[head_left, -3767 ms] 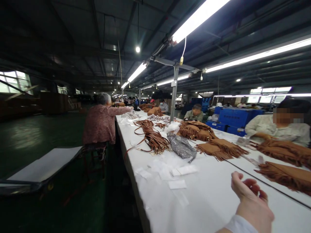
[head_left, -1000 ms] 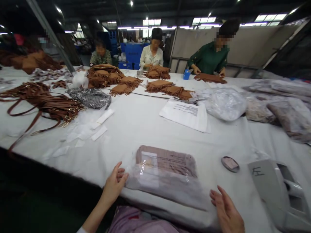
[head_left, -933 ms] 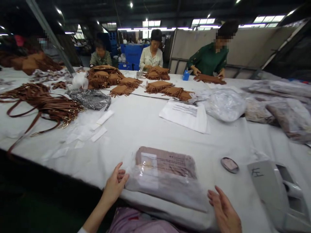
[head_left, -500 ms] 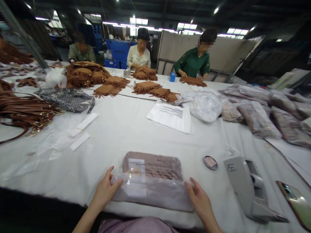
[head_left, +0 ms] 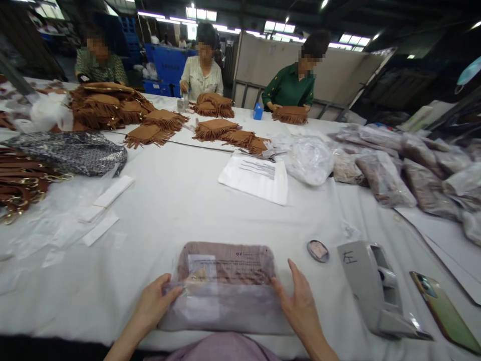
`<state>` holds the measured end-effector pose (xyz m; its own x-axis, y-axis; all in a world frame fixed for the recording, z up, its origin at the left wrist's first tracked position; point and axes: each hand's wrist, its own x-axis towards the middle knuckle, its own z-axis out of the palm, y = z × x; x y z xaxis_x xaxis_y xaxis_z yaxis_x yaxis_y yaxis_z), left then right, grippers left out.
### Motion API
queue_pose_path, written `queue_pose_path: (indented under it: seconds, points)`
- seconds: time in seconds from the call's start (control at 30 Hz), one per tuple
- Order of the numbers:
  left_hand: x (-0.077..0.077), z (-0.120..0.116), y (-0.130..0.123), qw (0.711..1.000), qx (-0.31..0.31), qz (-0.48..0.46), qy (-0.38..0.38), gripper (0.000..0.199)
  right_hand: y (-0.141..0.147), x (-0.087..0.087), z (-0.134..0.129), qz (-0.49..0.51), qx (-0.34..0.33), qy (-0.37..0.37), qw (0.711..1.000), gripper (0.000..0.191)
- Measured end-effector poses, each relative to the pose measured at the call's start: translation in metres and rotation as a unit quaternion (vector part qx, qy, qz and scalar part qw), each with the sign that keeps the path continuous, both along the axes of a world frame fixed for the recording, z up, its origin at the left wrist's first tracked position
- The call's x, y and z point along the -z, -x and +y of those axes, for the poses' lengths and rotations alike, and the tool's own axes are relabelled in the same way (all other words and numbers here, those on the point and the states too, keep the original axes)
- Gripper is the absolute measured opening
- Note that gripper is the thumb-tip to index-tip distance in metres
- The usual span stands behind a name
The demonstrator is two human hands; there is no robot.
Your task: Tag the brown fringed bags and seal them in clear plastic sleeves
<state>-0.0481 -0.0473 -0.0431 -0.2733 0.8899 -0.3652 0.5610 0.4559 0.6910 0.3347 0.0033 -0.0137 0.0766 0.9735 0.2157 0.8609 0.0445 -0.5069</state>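
A clear plastic bag (head_left: 240, 306) lies flat on the table in front of me, its lower part covered by a cloudy folded layer. Inside it is a brownish flat item with a white paper or label, and small dark print runs across the plastic. At the bag's left side, my left hand (head_left: 156, 301) pinches the edge, thumb on top. My right hand (head_left: 300, 301) rests against the right side, its thumb touching the plastic and its index finger stretched up and apart. The undersides of both hands are hidden.
Right of the bag are a small round dish (head_left: 317, 250), a grey tape dispenser (head_left: 366, 286) and a phone (head_left: 443, 306). Bagged goods (head_left: 428, 180) pile up at the right. Printed white bags (head_left: 253, 175) lie ahead. Several people handle brown fringed pieces (head_left: 214, 128) across the table.
The view has shifted, so the bag appears lower and further left. My right index finger now points more upward. Across the table, the person in green has raised a fringed piece.
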Motion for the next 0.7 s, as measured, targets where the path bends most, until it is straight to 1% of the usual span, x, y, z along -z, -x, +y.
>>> queue_pose_path:
  seconds: [0.03, 0.07, 0.13, 0.17, 0.2, 0.23, 0.27, 0.33, 0.4, 0.47, 0.57, 0.63, 0.7]
  points:
    - [-0.003, 0.0, 0.0, 1.0, 0.002, -0.001, -0.007, 0.044, 0.004, 0.002, -0.001, -0.032, -0.026, -0.032, 0.999, 0.069]
    - [-0.005, -0.001, 0.0, 1.0, 0.004, -0.004, -0.014, 0.041, 0.009, 0.005, -0.003, -0.059, -0.055, -0.044, 0.996, 0.067]
    - [-0.011, -0.002, 0.0, 0.999, 0.004, -0.024, -0.024, 0.04, 0.015, 0.014, -0.006, -0.081, -0.109, -0.027, 0.99, 0.061]
    - [-0.013, -0.002, 0.0, 0.999, 0.003, -0.044, -0.025, 0.041, 0.016, 0.018, -0.007, -0.074, -0.121, -0.013, 0.99, 0.06]
    - [-0.015, -0.002, 0.0, 0.997, -0.003, -0.073, -0.023, 0.043, 0.015, 0.021, -0.008, -0.054, -0.115, -0.001, 0.992, 0.06]
    - [-0.018, -0.003, 0.0, 0.994, -0.016, -0.11, -0.02, 0.045, 0.012, 0.023, -0.008, -0.027, -0.089, 0.008, 0.996, 0.062]
    - [-0.02, -0.003, -0.002, 0.987, -0.038, -0.152, -0.017, 0.047, 0.008, 0.024, -0.008, 0.003, -0.047, 0.02, 0.999, 0.065]
    - [-0.024, -0.003, -0.007, 0.966, -0.1, -0.24, -0.01, 0.054, -0.001, 0.021, -0.007, 0.06, 0.039, 0.062, 0.996, 0.071]
    - [-0.028, -0.003, -0.014, 0.936, -0.151, -0.319, -0.001, 0.062, -0.007, 0.015, -0.006, 0.095, 0.082, 0.112, 0.986, 0.073]
    - [-0.032, 0.0, -0.021, 0.905, -0.151, -0.398, 0.026, 0.064, -0.01, 0.008, -0.004, 0.106, 0.092, 0.141, 0.98, 0.074]
    - [-0.036, 0.004, -0.027, 0.864, -0.111, -0.486, 0.071, 0.068, -0.007, 0.0, 0.001, 0.119, 0.102, 0.175, 0.972, 0.077]
    - [-0.038, 0.005, -0.028, 0.852, -0.106, -0.509, 0.067, 0.07, -0.004, -0.005, 0.006, 0.147, 0.107, 0.212, 0.96, 0.078]
    - [-0.04, 0.006, -0.026, 0.845, -0.103, -0.524, 0.04, 0.071, -0.001, -0.01, 0.01, 0.204, 0.072, 0.264, 0.94, 0.072]
